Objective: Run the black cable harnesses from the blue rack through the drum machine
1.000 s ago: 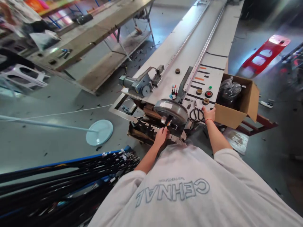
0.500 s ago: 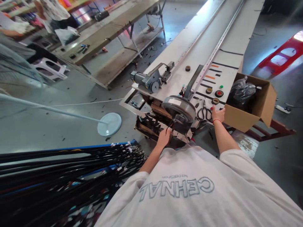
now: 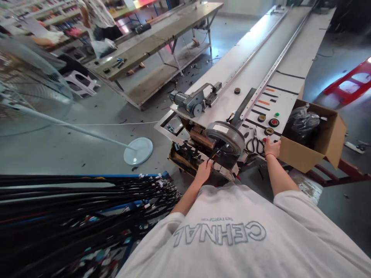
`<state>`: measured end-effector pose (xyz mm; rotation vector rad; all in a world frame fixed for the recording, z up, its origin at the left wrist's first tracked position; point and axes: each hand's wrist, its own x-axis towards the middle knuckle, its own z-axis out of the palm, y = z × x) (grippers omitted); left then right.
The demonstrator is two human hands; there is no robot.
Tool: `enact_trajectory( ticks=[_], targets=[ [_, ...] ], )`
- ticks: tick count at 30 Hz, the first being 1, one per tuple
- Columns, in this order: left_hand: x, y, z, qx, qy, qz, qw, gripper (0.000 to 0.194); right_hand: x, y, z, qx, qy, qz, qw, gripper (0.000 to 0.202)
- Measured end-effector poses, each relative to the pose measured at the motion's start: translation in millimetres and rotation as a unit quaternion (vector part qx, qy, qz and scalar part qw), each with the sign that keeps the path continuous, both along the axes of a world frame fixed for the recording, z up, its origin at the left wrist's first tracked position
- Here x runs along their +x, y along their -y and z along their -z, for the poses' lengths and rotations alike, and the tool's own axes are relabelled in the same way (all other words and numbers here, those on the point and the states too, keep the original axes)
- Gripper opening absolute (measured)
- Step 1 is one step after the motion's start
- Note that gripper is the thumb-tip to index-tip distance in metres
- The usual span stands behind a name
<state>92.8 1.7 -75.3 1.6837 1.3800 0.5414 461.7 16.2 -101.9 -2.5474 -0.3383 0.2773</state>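
At the near end of the long white table (image 3: 249, 73), my left hand (image 3: 204, 170) is closed in a pinch below a grey wheel (image 3: 227, 135). A thin dark piece shows at its fingertips, too small to name. My right hand (image 3: 272, 148), with a red band at the wrist, rests at the table's near right edge, thumb and fingers apart. Its thumb is by a small red button (image 3: 264, 139). Black-handled scissors (image 3: 255, 145) lie just left of that hand, and a tape roll (image 3: 269, 131) lies just beyond it.
A motor unit (image 3: 188, 104) is mounted at the table's left corner. To the right stands an open cardboard box (image 3: 304, 154) with black plastic inside. Black cables (image 3: 87, 200) fill the lower left. A fan stand's round base (image 3: 138, 150) is on the floor. A person sits far left.
The view has shifted, so the whole scene sits lower and slightly to the right. Both hands keep about the same places at the table end.
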Motion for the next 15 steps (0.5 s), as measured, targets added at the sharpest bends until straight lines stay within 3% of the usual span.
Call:
enact_trajectory(
  ticks=[3,7,9,15],
  targets=[
    [-8.2,3.2,4.2,-0.021,0.027,0.004,0.999,0.04,0.9,-0.5,-0.2,0.007,-0.01,0.007,1.0,0.078],
    [-33.5,18.7,10.3,-0.059,0.027,0.066,0.996,0.044,2.3,-1.2,0.0,0.013,-0.022,0.009,1.0,0.075],
    [-42.4,25.3,11.6,-0.052,0.018,0.067,0.996,0.046,2.6,-1.7,0.6,0.012,-0.021,0.011,1.0,0.075],
    [-25.0,21.0,12.7,-0.024,0.008,0.014,1.0,0.043,1.6,-1.9,0.0,0.012,-0.02,0.009,1.0,0.078]
  ],
)
